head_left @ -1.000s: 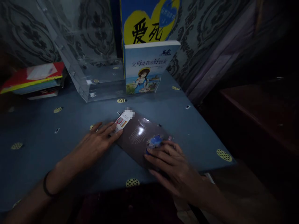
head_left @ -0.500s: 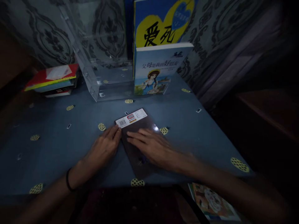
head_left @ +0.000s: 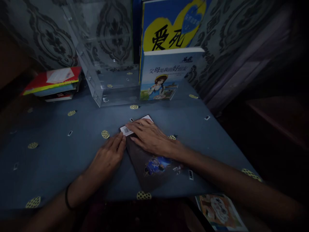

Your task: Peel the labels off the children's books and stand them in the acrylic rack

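A thin dark book (head_left: 137, 158) with a glossy cover lies flat and slanted on the table. Along its far edge runs a white label (head_left: 126, 130) with a barcode, and lower down a blue printed figure shows. My right hand (head_left: 151, 138) rests flat on the upper part of the cover, fingers stretched out over most of the label. At the book's left edge is my left hand (head_left: 109, 154), its fingers extended and touching the corner by the barcode. Neither hand grips anything.
Behind stands a clear acrylic rack (head_left: 96, 93) holding a blue-and-yellow book (head_left: 166, 32) and a light-blue book (head_left: 160, 77). A stack of books (head_left: 56, 82) lies at the back left. Below the table's front edge is a colourful book (head_left: 219, 211). Patterned curtains hang behind.
My right hand has slid away from me across the cover, now hiding much of the label and uncovering the blue figure. My left hand stays at the left edge.
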The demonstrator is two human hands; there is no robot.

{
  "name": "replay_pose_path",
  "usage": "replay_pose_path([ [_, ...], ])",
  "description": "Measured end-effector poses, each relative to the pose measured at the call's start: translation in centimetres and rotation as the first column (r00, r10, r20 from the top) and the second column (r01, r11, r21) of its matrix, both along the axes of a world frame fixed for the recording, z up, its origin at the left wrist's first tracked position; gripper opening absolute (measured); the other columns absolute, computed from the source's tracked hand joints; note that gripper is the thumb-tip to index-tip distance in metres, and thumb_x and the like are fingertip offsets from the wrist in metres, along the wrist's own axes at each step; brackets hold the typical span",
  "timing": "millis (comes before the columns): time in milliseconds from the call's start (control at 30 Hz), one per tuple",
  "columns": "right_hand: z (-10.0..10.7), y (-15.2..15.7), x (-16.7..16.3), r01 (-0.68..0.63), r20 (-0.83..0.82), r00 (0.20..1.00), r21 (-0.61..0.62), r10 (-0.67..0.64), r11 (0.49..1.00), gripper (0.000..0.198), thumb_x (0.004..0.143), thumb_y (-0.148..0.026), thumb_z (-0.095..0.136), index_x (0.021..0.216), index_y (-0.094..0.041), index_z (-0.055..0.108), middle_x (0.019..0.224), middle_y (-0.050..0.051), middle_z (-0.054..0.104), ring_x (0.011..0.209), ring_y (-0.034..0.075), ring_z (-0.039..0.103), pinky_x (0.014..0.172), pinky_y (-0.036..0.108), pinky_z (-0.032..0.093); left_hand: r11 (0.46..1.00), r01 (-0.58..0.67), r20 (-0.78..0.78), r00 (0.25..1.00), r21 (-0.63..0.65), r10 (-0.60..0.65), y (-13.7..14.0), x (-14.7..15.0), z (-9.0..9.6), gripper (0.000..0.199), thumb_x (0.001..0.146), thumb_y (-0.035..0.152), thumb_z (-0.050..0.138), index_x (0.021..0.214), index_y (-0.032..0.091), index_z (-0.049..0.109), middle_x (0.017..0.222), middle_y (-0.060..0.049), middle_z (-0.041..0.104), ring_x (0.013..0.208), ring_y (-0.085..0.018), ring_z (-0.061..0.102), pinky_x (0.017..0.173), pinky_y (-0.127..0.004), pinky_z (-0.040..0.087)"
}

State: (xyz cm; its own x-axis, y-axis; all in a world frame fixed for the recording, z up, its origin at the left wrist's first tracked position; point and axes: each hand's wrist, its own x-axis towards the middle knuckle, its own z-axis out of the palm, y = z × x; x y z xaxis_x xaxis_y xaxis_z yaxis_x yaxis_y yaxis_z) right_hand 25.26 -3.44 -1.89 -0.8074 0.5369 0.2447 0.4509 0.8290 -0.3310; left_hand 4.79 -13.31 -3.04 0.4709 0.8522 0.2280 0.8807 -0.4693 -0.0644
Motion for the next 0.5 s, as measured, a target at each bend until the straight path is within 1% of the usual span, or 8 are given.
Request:
replay_pose_path([
  [67, -0.1, 0.4, 1.1, 0.081, 0.022, 0.996, 0.04, -0.082, 0.996, 0.039, 0.103, -0.029, 0.048, 0.139, -0.015, 0.055, 0.138, 0.014, 0.064, 0.124, 0.028, 0.054, 0.104, 0.048, 0.044, 1.0, 0.006, -0.018, 1.0, 0.028, -0.006, 0.0, 0.2, 0.0, 0.039, 0.102, 0.011, 0.037, 0.133, 0.004, 0.06, 0.136, -0.023, 0.064, 0.122, -0.031, 0.065, 0.1, -0.049, 0.057],
  [133, -0.3, 0.9, 2.2, 0.171, 0.038, 0.984, 0.073, -0.174, 0.983, 0.036, 0.103, -0.03, 0.046, 0.134, -0.016, 0.058, 0.137, 0.013, 0.065, 0.12, 0.03, 0.055, 0.1, 0.049, 0.045, 0.998, -0.003, -0.029, 1.0, 0.056, 0.005, 0.0, 0.5, 0.2, 0.04, 0.106, 0.02, 0.034, 0.13, 0.003, 0.061, 0.134, -0.023, 0.065, 0.121, -0.031, 0.066, 0.099, -0.048, 0.058],
  [233, -0.8, 1.2, 3.4, 0.28, 0.035, 0.958, 0.08, -0.283, 0.957, 0.037, 0.103, -0.031, 0.043, 0.131, -0.015, 0.06, 0.137, 0.014, 0.065, 0.116, 0.033, 0.055, 0.094, 0.051, 0.046, 0.996, -0.026, -0.033, 0.999, 0.084, 0.029, -0.1, 1.1, 0.5, 0.054, 0.109, 0.038, 0.029, 0.13, 0.001, 0.062, 0.131, -0.025, 0.067, 0.12, -0.03, 0.067, 0.097, -0.045, 0.059],
  [300, -1.1, 1.3, 3.8, 0.307, 0.009, 0.951, 0.067, -0.308, 0.949, 0.036, 0.102, -0.03, 0.042, 0.129, -0.015, 0.061, 0.137, 0.014, 0.065, 0.116, 0.033, 0.055, 0.094, 0.051, 0.047, 0.996, -0.04, -0.05, 0.998, 0.075, 0.044, -0.2, 1.4, 0.8, 0.066, 0.107, 0.05, 0.026, 0.132, -0.001, 0.06, 0.133, -0.026, 0.066, 0.12, -0.031, 0.067, 0.098, -0.046, 0.058],
  [367, -1.2, 1.2, 3.9, 0.3, -0.021, 0.954, 0.066, -0.299, 0.952, 0.034, 0.101, -0.028, 0.042, 0.125, -0.015, 0.063, 0.133, 0.015, 0.066, 0.113, 0.032, 0.055, 0.094, 0.05, 0.048, 0.998, -0.05, -0.081, 0.995, 0.038, 0.053, -0.1, 1.3, 1.1, 0.075, 0.104, 0.059, 0.026, 0.136, -0.002, 0.057, 0.137, -0.027, 0.063, 0.124, -0.033, 0.065, 0.1, -0.049, 0.056],
  [433, -1.1, 1.1, 3.9, 0.293, -0.033, 0.956, 0.088, -0.291, 0.952, 0.031, 0.1, -0.027, 0.043, 0.118, -0.015, 0.065, 0.12, 0.015, 0.069, 0.106, 0.031, 0.057, 0.092, 0.048, 0.049, 0.998, -0.051, -0.114, 0.992, -0.02, 0.049, 0.2, 1.1, 1.5, 0.077, 0.103, 0.062, 0.03, 0.141, 0.0, 0.053, 0.142, -0.026, 0.059, 0.13, -0.034, 0.061, 0.104, -0.051, 0.053],
  [500, -0.9, 1.0, 4.0, 0.299, -0.03, 0.954, 0.111, -0.297, 0.948, 0.028, 0.099, -0.025, 0.043, 0.112, -0.016, 0.066, 0.105, 0.014, 0.07, 0.096, 0.029, 0.058, 0.09, 0.046, 0.05, 0.996, -0.057, -0.145, 0.988, -0.072, 0.046, 0.6, 0.8, 2.0, 0.072, 0.102, 0.06, 0.036, 0.145, 0.005, 0.051, 0.148, -0.024, 0.055, 0.136, -0.035, 0.055, 0.108, -0.052, 0.05],
])
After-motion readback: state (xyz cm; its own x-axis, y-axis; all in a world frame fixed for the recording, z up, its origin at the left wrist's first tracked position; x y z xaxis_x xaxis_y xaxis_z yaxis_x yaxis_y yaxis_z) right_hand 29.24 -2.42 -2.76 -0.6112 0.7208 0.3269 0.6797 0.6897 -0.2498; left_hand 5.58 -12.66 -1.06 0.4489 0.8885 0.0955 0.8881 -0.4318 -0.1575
